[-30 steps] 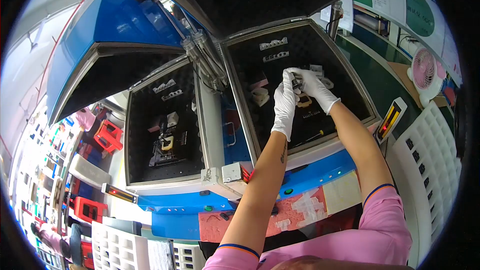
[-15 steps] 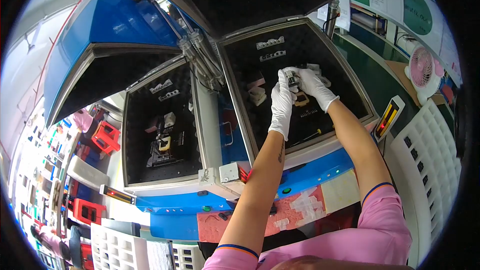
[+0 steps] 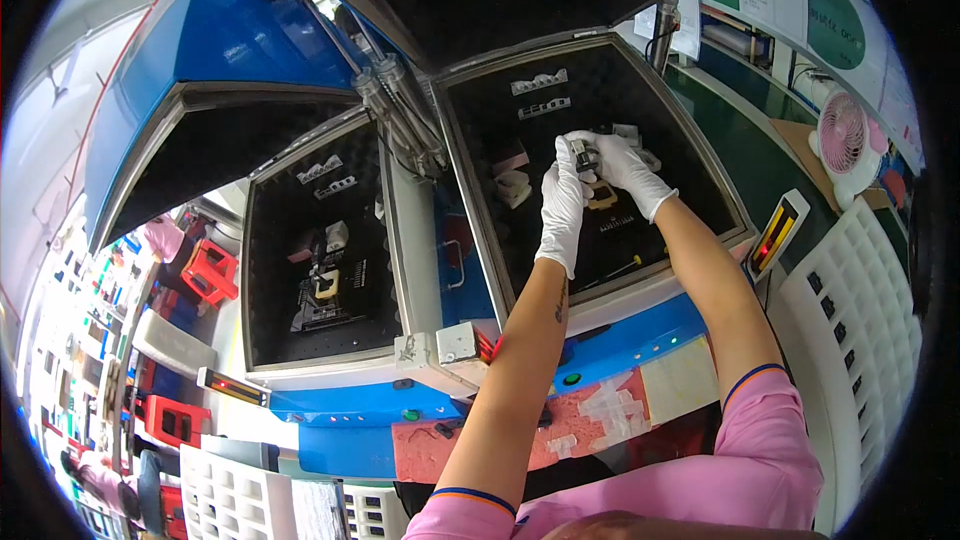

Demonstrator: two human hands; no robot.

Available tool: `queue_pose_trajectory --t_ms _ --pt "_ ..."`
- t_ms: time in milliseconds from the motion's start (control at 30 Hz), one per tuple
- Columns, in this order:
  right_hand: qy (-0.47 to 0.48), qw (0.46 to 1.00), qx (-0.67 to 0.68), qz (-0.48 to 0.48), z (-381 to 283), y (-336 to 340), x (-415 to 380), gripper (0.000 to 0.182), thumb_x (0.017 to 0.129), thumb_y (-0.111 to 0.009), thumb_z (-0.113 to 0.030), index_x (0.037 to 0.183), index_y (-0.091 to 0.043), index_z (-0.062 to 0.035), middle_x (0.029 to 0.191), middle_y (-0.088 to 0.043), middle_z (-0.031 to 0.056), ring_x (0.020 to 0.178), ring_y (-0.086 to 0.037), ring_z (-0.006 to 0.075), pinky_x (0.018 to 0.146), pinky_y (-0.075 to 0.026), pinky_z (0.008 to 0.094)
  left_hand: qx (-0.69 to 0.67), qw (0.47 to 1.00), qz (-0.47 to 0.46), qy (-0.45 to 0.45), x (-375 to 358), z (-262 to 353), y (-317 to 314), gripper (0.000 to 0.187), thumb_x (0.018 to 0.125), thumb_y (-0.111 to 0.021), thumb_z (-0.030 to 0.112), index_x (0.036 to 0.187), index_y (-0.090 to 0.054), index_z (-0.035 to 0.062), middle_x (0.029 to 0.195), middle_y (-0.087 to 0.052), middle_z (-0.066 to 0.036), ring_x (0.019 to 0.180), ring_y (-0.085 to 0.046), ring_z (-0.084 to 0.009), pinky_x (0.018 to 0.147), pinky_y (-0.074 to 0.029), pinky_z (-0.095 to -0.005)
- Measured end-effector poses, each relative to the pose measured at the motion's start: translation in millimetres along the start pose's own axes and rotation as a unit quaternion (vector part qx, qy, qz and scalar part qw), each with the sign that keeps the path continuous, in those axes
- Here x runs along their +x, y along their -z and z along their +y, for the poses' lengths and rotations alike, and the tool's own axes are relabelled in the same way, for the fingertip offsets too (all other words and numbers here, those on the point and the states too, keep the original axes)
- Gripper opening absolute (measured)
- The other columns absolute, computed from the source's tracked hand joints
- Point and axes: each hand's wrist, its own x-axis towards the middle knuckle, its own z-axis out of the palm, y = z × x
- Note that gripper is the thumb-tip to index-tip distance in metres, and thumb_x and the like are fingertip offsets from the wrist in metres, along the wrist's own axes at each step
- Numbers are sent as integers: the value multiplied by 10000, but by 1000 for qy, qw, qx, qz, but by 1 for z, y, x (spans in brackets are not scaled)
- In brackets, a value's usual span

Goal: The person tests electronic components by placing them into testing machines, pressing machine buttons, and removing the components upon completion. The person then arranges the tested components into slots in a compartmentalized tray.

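Observation:
My left hand (image 3: 563,196), in a white glove, has its fingers closed round a small black and silver part (image 3: 583,154). From the other side my right hand (image 3: 622,170), also gloved, grips the same part. Both hands are inside the right-hand open box (image 3: 480,190), above its dark foam lining. Just below the held part sits a tan fixture frame (image 3: 602,198) on the box floor. Pale blocks (image 3: 513,188) lie left of my hands. My fingers partly hide the part, so its exact kind does not show.
A second open box (image 3: 320,360) with a similar fixture (image 3: 326,285) stands at left. The raised lid (image 3: 520,0) hangs above my hands. A yellow screwdriver (image 3: 622,268) lies near the box's front. White foam trays (image 3: 862,325) and a pink fan (image 3: 845,135) are at right.
The small part has turned slightly between my fingers. Both hands stay almost in the same place inside the box.

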Motion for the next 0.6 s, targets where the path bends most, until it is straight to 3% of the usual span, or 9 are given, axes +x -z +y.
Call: queue_pose_trajectory --t_ms 33,100,167,267,600 --pt "-1 1000 0 -1 -1 -1 -1 289 818 -553 -59 1104 -565 -95 951 -643 162 801 -621 299 735 -479 333 1 1000 2 1 0 -1 0 772 826 -335 724 891 -586 -3 680 -554 -40 527 -462 -91 486 -375 -237" --pt "-43 984 174 -10 -1 -2 -1 288 824 -548 -66 1110 -562 -99 943 -643 165 821 -626 302 737 -477 342 1 1000 3 4 0 0 0 771 827 -335 722 896 -588 -3 678 -554 -40 527 -463 -91 486 -376 -236" --pt "-70 963 259 -14 0 -3 -1 288 827 -546 -69 1113 -561 -102 939 -643 166 831 -628 303 737 -476 347 -6 1000 1 -5 -1 1 1 773 829 -335 720 898 -591 -6 673 -555 -40 528 -468 -90 491 -379 -230" --pt "27 999 10 13 -13 3 -6 279 838 -538 -84 1113 -562 -123 937 -644 164 858 -626 318 735 -475 366 -6 1000 -7 -1 -2 1 1 772 831 -331 718 907 -594 -4 682 -566 -43 540 -483 -87 505 -391 -219" --pt "-6 995 -101 4 -33 11 -10 316 860 -500 -82 1155 -556 -180 971 -634 165 878 -616 332 742 -479 365 -11 999 -32 -2 2 -3 4 767 839 -316 712 918 -596 2 712 -598 -63 575 -515 -89 539 -412 -202"
